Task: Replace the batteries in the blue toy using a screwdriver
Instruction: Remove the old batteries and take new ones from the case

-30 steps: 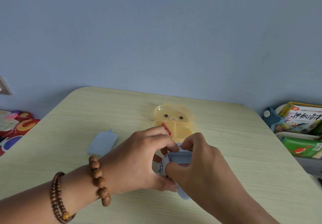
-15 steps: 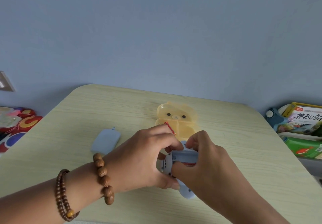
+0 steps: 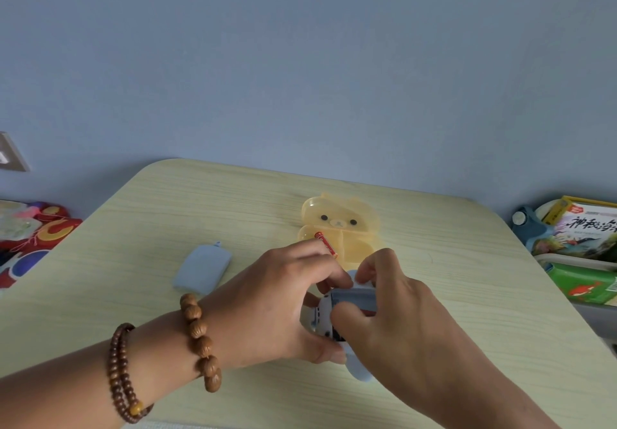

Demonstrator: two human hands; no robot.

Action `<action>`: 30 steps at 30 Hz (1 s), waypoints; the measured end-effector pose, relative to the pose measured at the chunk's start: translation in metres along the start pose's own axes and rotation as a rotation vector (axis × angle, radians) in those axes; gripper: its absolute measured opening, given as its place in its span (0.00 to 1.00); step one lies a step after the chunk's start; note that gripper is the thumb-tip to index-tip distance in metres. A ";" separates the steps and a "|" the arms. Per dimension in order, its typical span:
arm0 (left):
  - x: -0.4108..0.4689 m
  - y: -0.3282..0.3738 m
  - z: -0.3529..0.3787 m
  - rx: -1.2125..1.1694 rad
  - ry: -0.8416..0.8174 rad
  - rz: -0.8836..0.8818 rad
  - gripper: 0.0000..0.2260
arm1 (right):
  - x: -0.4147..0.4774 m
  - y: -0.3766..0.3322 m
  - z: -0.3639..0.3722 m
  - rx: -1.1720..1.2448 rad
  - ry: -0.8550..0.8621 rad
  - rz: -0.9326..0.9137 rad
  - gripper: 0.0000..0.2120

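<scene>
Little has shifted since a second ago. Left of the blue toy (image 3: 334, 315) lies its detached battery cover (image 3: 202, 270). The left hand (image 3: 277, 308) clasps the toy with a red battery (image 3: 325, 245) pinched above; the right hand (image 3: 397, 311) presses into the compartment, where polarity should be matched. Behind, the yellow bear-shaped box (image 3: 347, 231) appears empty.

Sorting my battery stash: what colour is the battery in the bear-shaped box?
Red, with a metal tip, on the battery; the head view shows it.
</scene>
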State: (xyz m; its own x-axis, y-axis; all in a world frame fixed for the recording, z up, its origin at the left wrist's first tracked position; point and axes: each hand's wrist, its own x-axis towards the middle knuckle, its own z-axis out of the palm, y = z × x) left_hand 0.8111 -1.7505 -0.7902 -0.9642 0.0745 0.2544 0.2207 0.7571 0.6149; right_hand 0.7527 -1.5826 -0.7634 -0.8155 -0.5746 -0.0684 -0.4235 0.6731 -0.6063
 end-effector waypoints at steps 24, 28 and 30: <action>-0.001 -0.005 -0.006 -0.030 -0.030 -0.053 0.26 | 0.015 0.030 -0.026 0.570 0.218 -0.114 0.09; 0.000 -0.007 -0.005 -0.050 -0.033 -0.056 0.26 | 0.021 0.041 -0.030 0.743 0.099 -0.016 0.21; -0.001 -0.008 -0.006 -0.052 -0.039 -0.057 0.26 | 0.023 0.042 -0.033 0.683 0.062 -0.018 0.28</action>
State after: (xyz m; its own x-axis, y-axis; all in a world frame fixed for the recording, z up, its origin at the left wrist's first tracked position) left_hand 0.8109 -1.7600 -0.7908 -0.9802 0.0584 0.1892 0.1718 0.7259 0.6659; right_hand 0.7029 -1.5524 -0.7638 -0.8406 -0.5413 -0.0207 -0.1101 0.2081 -0.9719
